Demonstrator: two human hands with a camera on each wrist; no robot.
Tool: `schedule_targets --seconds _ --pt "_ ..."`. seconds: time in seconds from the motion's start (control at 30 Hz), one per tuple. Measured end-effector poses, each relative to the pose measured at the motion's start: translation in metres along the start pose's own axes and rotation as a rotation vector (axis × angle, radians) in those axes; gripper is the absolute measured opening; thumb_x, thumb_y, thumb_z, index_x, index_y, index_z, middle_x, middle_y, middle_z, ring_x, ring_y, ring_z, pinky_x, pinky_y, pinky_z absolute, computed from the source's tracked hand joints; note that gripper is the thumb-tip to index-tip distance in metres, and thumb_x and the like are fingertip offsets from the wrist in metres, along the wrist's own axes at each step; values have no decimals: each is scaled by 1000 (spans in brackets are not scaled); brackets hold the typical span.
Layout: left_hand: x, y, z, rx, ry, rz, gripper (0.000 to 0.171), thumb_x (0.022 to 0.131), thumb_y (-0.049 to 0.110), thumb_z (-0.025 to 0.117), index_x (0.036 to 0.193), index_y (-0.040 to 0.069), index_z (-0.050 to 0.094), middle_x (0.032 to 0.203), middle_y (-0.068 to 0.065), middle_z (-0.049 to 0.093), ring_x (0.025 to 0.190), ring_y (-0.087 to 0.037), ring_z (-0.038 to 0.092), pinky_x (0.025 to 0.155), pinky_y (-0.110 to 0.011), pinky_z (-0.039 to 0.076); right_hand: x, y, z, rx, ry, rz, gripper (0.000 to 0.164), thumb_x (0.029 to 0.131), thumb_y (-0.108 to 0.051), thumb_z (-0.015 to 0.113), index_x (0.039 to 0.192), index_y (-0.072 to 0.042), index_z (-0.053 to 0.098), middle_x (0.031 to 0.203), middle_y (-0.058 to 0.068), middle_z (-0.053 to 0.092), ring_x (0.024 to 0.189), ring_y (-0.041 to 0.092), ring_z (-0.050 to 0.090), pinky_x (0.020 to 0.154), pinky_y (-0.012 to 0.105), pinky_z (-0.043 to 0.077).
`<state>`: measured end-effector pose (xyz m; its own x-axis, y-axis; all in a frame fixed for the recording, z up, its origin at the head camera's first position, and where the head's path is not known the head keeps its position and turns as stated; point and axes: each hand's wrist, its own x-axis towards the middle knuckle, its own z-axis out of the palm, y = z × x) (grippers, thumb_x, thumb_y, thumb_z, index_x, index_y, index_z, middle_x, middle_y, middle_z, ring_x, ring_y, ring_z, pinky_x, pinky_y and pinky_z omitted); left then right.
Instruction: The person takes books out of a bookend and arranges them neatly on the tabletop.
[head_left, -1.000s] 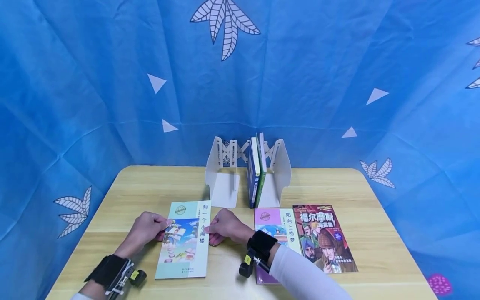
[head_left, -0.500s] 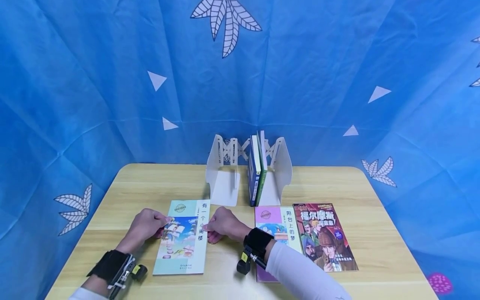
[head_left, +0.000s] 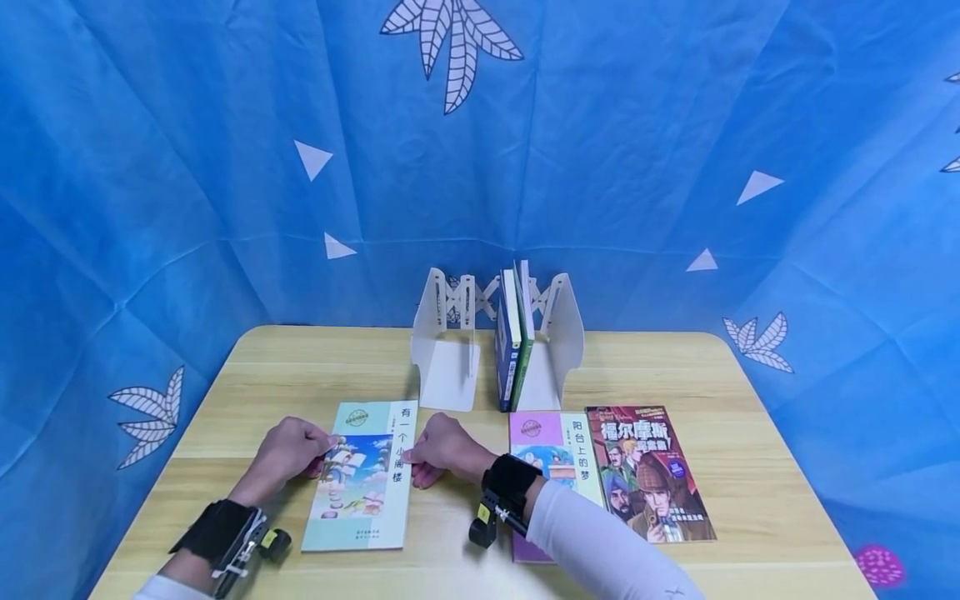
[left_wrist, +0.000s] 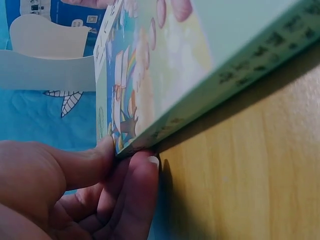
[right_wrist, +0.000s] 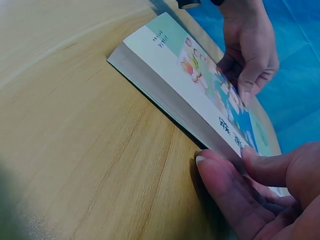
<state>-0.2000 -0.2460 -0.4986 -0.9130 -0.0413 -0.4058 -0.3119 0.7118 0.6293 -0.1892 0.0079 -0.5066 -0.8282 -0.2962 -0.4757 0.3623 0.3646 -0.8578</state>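
Observation:
A pale green book (head_left: 352,533) with a picture of floating books and sky on its cover lies face up, close over the table at the left of the middle. My left hand (head_left: 288,452) pinches its left edge, which is the spine side in the left wrist view, thumb on the cover and fingers under the edge. On the opposite side, my right hand (head_left: 448,448) pinches the page edge; the right wrist view shows the thumb (right_wrist: 267,167) on top and fingertips (right_wrist: 215,167) below. A dark band and small camera sit on each wrist.
Behind stands a white expandable bookend rack (head_left: 447,375), with a blue book (head_left: 506,350) and a green book (head_left: 522,367) upright in it. A pink and purple book (head_left: 536,429), partly under my right forearm, and a red detective comic (head_left: 652,475) lie flat at right.
The pale green book has shifted slightly to the left, with both hands keeping their pinch on its sides. The other books and the rack stay as they were.

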Motion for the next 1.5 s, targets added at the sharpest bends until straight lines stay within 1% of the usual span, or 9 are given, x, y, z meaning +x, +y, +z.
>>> schedule_targets --seconds 0.2,0.37,0.57,0.8,0.93,1.1,1.3,1.4,1.5 --pt "-1 -1 0 11 -7 -7 20 95 15 58 88 2 72 66 -6 62 58 -17 57 50 -26 47 -2 -1 2 -5 6 14 16 83 -5 74 69 4 69 65 21 68 51 25 68 54 38 60" --pt "-1 -2 0 42 4 9 19 94 17 61 86 2 72 66 -6 62 57 -18 57 50 -26 43 -3 -2 3 -35 19 6 18 83 -5 74 68 3 69 65 21 69 55 29 70 53 37 60" --pt "-3 -1 0 53 -8 -24 21 94 20 61 84 4 71 67 -6 62 59 -19 56 52 -26 41 -5 0 5 -36 36 5 18 82 -5 74 68 4 68 63 21 68 52 28 69 51 37 59" --pt "-5 2 0 86 12 8 24 94 19 60 77 5 70 63 -6 61 57 -20 54 51 -26 38 -6 1 5 -39 43 -14 19 83 -5 73 67 4 68 61 19 67 51 27 69 49 35 59" --pt "-5 1 0 87 12 12 25 94 20 61 77 5 69 62 -6 60 57 -20 54 51 -26 38 -6 1 4 -49 42 -21 20 84 -5 73 67 4 68 61 19 67 52 28 69 49 36 59" --pt "-4 -1 1 89 12 20 24 94 21 62 78 5 69 64 -7 61 58 -20 55 51 -27 41 -8 1 4 -78 32 -37 21 85 -7 72 67 3 68 62 18 68 53 28 69 50 36 59" --pt "-2 -2 2 102 51 67 21 92 21 65 78 5 69 66 -6 63 57 -19 57 50 -28 44 -10 1 -1 -167 13 -82 22 87 -8 70 67 1 69 61 14 67 51 25 68 49 33 59" --pt "-2 0 2 134 81 85 21 91 22 66 77 6 69 68 -5 63 57 -18 55 50 -27 43 -11 1 -4 -221 5 -114 22 88 -7 69 67 0 69 60 13 67 51 24 67 48 32 58" --pt "-4 4 2 175 128 110 17 88 20 70 78 7 68 71 -5 64 59 -18 54 50 -27 41 -12 1 -10 -270 -1 -158 20 88 -7 69 69 -2 69 61 12 68 53 23 67 48 31 58"
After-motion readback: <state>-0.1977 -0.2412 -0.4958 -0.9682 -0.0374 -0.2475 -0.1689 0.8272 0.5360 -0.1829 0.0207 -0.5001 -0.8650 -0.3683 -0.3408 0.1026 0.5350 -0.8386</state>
